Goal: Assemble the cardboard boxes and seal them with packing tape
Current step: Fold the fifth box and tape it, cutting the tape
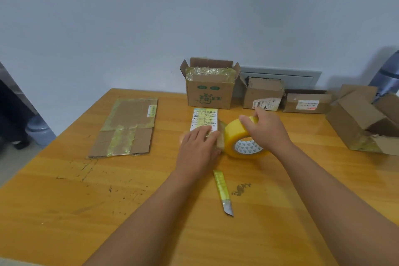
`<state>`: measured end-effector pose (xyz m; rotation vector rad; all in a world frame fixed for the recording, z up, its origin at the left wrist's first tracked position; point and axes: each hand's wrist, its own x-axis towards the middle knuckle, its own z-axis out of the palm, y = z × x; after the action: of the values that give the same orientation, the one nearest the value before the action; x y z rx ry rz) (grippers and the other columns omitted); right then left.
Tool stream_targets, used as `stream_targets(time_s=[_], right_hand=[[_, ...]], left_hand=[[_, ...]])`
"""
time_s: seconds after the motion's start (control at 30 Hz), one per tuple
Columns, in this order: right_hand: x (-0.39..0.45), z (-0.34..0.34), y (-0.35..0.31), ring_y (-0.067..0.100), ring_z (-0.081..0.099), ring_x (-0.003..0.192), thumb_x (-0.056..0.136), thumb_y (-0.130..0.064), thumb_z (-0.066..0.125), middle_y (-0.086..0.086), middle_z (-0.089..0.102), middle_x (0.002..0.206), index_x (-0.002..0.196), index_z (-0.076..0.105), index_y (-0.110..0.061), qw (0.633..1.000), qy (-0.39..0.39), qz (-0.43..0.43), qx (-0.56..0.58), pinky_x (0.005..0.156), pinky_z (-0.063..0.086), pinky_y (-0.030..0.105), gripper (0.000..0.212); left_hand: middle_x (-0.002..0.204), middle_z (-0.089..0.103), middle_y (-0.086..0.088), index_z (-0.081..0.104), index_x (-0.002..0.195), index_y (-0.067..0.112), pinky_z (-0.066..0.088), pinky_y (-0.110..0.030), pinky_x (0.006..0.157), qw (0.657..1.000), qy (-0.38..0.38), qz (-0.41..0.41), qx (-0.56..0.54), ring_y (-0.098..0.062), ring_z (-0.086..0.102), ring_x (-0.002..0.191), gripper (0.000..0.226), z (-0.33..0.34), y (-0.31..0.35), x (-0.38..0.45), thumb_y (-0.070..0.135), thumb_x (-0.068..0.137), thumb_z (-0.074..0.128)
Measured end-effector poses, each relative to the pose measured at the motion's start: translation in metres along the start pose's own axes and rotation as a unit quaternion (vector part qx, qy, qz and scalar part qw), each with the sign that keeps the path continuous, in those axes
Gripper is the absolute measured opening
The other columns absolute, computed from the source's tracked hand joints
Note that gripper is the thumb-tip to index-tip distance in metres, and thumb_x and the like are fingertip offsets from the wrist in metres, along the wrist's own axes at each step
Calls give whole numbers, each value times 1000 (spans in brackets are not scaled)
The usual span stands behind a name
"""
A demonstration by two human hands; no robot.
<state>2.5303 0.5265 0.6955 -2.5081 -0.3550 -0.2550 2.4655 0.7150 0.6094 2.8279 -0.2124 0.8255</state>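
A small cardboard box (205,120) with a white shipping label on top lies in the middle of the wooden table (64,201). My left hand (198,149) presses flat on the box's near end, fingers straight. My right hand (266,130) grips a yellow roll of packing tape (236,138) that stands on edge against the box's right side. A yellow utility knife (223,192) lies on the table just in front of my left hand, blade end toward me.
A flattened, taped box (127,127) lies at the left. Along the wall stand an open box with green print (209,90), two smaller labelled boxes (262,97) (306,102) and a tipped open box (364,121) at the right edge.
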Motion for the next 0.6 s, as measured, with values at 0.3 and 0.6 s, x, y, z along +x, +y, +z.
stream_targets(time_s=[0.3, 0.6], right_hand=[[-6, -9, 0, 20, 54, 95, 79, -83, 43, 0, 57, 106, 119, 52, -14, 997, -55, 47, -38, 72, 46, 37, 80], [-21, -4, 44, 20, 59, 99, 84, -20, 77, -4, 55, 107, 132, 36, -34, 976, -145, 13, 162, 80, 53, 39, 65]], left_hand=[[112, 67, -1, 65, 100, 22, 42, -36, 84, 996, 81, -25, 10, -24, 61, 105, 19, 24, 7, 2, 21, 83, 73], [106, 66, -1, 66, 92, 19, 44, -37, 82, 995, 68, -64, -18, -25, 59, 100, 12, 22, -2, 10, 22, 83, 71]])
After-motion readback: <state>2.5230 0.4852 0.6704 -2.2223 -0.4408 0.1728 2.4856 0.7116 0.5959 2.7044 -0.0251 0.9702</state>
